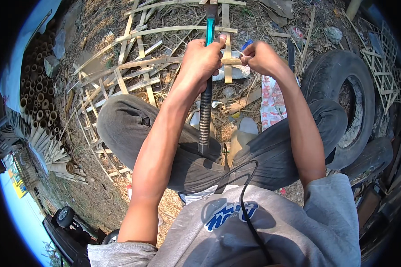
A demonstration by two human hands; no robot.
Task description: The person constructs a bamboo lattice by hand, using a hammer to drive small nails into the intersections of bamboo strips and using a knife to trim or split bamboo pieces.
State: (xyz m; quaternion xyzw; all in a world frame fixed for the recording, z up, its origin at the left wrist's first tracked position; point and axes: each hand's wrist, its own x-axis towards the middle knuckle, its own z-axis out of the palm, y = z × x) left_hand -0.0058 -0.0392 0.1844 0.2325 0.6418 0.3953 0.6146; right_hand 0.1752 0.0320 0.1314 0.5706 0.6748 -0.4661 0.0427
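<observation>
Bamboo strips form a pale lattice [142, 63], beyond whose right edge lies a black tyre [324, 71]; a teal-and-black-handled tool [205, 102] points to the lattice's far right corner, the left hand [201, 60] wrapped round that handle, while near the lattice's right edge the right hand [260, 58] pinches something thin [241, 53], too small to tell

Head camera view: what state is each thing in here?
Left hand: closed around the tool.
Teal-and-black tool: gripped, top end cut off by the picture's edge.
Right hand: fingertips pinched; anything between them too small to identify.
Bamboo lattice: strips crossed, with open gaps.
Bamboo poles: piled, hollow ends showing.
Tyre: off any vehicle.
</observation>
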